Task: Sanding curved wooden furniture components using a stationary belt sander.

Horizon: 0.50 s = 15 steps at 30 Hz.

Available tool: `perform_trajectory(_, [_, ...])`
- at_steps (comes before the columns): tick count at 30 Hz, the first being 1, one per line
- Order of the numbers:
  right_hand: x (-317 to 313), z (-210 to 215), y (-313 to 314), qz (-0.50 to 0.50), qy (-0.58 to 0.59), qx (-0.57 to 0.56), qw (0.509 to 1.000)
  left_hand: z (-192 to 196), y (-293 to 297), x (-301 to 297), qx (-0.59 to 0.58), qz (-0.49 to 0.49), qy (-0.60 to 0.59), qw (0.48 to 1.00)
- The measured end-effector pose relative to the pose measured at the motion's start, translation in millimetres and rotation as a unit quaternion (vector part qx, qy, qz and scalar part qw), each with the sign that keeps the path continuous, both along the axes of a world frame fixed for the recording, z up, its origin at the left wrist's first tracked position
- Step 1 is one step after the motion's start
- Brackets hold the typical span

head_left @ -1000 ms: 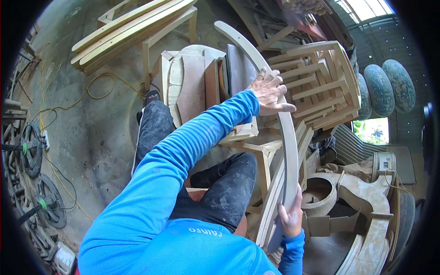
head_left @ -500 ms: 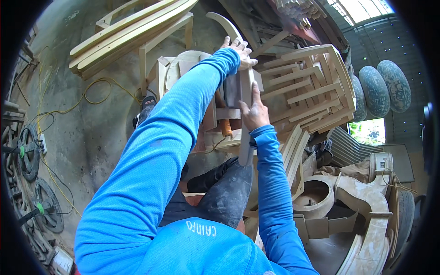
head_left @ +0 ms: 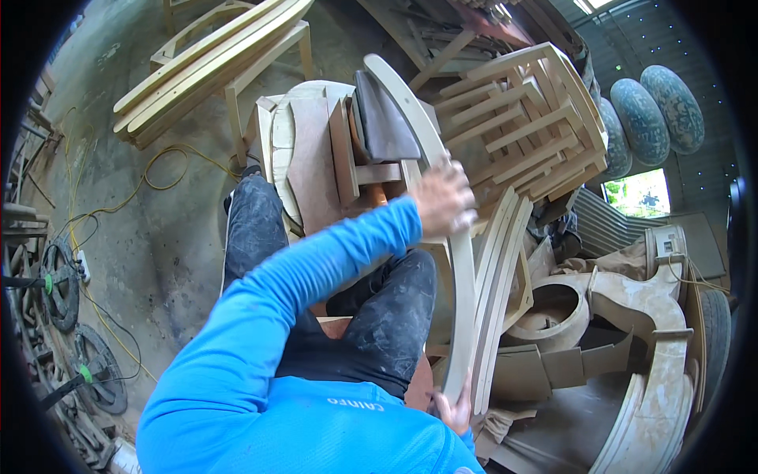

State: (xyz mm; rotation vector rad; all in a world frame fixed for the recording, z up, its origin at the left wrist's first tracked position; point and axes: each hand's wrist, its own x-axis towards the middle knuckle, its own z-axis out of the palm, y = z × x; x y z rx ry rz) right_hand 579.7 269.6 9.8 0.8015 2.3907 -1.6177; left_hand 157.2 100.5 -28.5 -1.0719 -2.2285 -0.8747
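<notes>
A long, curved wooden slat slants across in front of me, its far end beside a dark grey sheet on the workbench. My left hand, somewhat blurred, lies over the middle of the slat with its fingers curled across it. Close to my body, my right hand grips the slat's near end, with the thumb side showing. Left of the slat stands a wooden work stand with upright boards. An orange handle shows under it, partly hidden by my left sleeve.
Several curved slats lean just right of my slat. Beyond them is a stack of slatted wooden frames. More long pieces rest on a frame at far left. A yellow cord runs over the floor. Curved carved parts stand at right.
The slat has come nearer and swung its near end right, beside my body. My right hand has moved down to that end; my left hand has moved back along the slat. My left leg now shows.
</notes>
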Motion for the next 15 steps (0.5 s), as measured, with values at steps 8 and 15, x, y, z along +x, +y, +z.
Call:
perform_trajectory(8, [52.2,17.8,0.5,0.022,0.009,0.183,0.983,25.9,4.3,51.4,0.067,-0.022,-0.034,0.997])
perform_trajectory(15, [-135.6,2.8,-8.5,0.189,0.115,0.324,0.92,0.2,-40.3,-22.8,0.112,0.105,-0.139,0.978])
